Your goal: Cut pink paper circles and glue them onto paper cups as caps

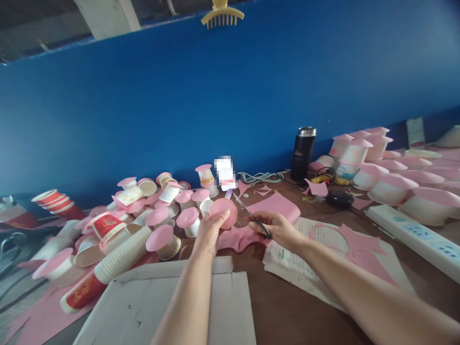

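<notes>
Between the thumb and fingers of my left hand is a round pink paper disc, held upright near the middle of the view. My right hand is closed around the dark handles of a pair of scissors, whose blades point up and left, just right of the disc. Pink paper scraps lie on the table beneath and between both hands. Behind my right hand rests a larger pink sheet. Paper cups with pink discs stand close to my left hand.
A long cup stack and a grey-white cardboard box lie at the left front. A black flask stands by the blue partition. More pink-topped cups and a power strip are at right.
</notes>
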{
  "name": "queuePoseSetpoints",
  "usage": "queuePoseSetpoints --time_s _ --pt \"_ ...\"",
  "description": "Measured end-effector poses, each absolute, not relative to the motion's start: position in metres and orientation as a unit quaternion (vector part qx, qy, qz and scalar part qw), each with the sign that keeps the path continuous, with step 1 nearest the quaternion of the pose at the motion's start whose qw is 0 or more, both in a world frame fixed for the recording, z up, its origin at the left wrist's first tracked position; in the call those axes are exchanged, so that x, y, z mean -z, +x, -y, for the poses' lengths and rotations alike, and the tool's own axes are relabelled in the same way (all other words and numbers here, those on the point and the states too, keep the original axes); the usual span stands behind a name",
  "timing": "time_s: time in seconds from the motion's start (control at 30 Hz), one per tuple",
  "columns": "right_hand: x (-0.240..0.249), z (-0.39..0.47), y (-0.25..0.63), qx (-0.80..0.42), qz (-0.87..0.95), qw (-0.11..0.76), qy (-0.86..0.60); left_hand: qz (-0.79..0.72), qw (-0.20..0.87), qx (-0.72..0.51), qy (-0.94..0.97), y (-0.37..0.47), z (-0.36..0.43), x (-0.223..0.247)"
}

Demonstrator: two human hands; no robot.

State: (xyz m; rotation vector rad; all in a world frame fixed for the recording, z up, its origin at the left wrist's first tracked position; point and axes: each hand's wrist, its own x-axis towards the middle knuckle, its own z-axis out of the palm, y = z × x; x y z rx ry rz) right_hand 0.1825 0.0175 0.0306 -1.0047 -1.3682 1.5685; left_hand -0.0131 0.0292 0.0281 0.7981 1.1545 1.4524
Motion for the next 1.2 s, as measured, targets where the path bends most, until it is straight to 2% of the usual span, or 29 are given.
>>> queuePoseSetpoints --time_s 0.47,1.2 --pt "-0.027 -0.017 0.182 -0.628 0.571 0.378 -0.369 -0.485 0.531 -0.596 0.355 -0.008 -0.019 -0.032" --pt "-0.025 -0.016 0.181 -0.625 0.572 0.385 -0.364 -0.495 0.546 -0.583 0.341 -0.005 -0.018 -0.038"
